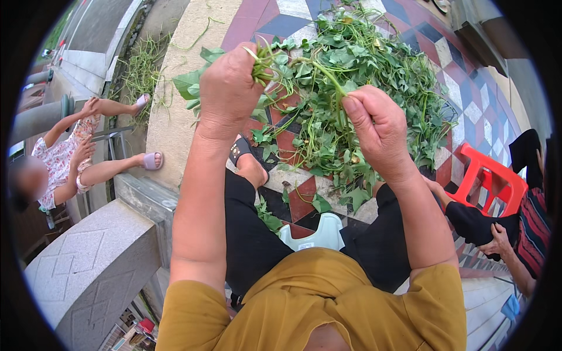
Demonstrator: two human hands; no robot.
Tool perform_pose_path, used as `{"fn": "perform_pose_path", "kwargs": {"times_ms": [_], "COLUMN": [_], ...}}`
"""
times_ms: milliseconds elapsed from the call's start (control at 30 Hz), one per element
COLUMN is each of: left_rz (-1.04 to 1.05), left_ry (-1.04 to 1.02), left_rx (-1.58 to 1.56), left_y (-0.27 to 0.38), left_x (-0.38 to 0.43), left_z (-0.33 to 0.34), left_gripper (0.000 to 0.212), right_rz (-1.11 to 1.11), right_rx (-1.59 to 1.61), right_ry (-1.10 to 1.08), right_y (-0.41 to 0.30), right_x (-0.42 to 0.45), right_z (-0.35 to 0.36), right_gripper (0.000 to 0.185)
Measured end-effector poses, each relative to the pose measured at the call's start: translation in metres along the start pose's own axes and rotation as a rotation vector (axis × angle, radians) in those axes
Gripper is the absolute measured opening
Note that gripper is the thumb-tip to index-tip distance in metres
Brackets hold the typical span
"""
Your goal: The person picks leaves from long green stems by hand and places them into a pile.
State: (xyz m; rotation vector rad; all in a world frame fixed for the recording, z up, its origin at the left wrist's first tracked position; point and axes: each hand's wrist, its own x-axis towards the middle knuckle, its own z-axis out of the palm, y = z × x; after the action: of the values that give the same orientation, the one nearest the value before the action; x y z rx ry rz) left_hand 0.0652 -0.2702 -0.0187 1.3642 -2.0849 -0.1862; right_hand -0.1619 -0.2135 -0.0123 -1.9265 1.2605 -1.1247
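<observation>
My left hand (pixel 230 85) is closed around a bunch of leafy stems (pixel 263 66); their cut ends stick out past the thumb, and broad green leaves (pixel 186 85) hang on the far side. Between thumb and fingers, my right hand (pixel 375 127) pinches a green vine stem (pixel 327 74), which arches toward the left and also trails down below the fingers. Beneath both hands spreads a large heap of leafy vines (pixel 373 61), which look like sweet potato vines, on the patterned tile floor (pixel 303 197).
I sit on a pale plastic stool (pixel 314 232). A seated person (pixel 70 153) is at the left by a stone pillar (pixel 92 259). Another person (pixel 505 237) sits at the right near a red plastic stool (pixel 491 180). Stripped stems (pixel 142 70) lie beyond the ledge (pixel 175 114).
</observation>
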Motion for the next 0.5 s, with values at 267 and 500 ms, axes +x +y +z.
{"fn": "perform_pose_path", "kwargs": {"times_ms": [267, 500], "left_rz": [-0.597, -0.75], "left_ry": [-0.186, -0.274], "left_rx": [-1.171, -1.495], "left_y": [0.041, 0.071], "left_x": [-0.001, 0.005], "left_z": [0.017, 0.039], "left_gripper": [0.02, 0.013], "right_rz": [0.561, 0.684], "right_rx": [0.771, 0.96], "right_ry": [0.034, 0.056], "right_y": [0.006, -0.003], "right_x": [0.0, 0.004], "right_z": [0.0, 0.011], "right_gripper": [0.024, 0.026]}}
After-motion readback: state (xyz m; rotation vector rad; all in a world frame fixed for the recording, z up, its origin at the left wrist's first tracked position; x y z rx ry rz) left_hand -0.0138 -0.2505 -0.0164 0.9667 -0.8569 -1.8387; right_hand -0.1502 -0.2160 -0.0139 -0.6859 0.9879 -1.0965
